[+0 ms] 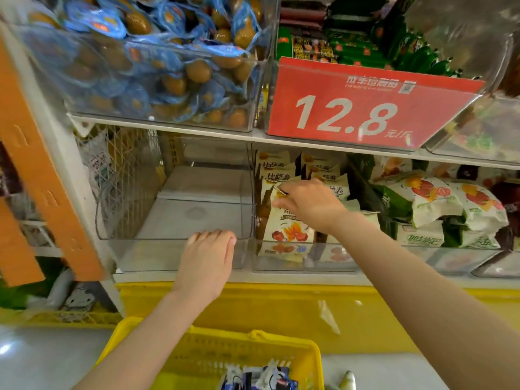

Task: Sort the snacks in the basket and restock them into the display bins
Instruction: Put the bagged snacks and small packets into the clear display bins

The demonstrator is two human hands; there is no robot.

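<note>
1. The left hand, centre of the frame, rests on the front rim of an empty clear bin on the lower shelf. Its fingers lie together and bend over that rim, gripping it.
2. The right hand, just right of centre, reaches into the second bin, which stands directly to the right of the empty one. Thumb and forefinger are closed in a pinch on the upper edge of a white-and-brown packet. How the remaining fingers lie cannot be told.
3. The pinched packet stands upright at the front of the second bin, against a row of like packets stacked behind it.
4. The yellow basket sits at the bottom centre of the frame, below both forearms. A few blue-and-white snacks lie in it at the lower edge, partly cut off.
5. To the right on the lower shelf, a further bin holds green-and-white bags.
6. On the upper shelf, upper left of the frame, a clear bin holds blue-wrapped brown items. Beside it, at upper centre, is a bin of green-wrapped sticks.
7. A red price sign reading 12.8 hangs at the front of that upper centre bin.
8. An orange frame runs down the left edge.
</note>
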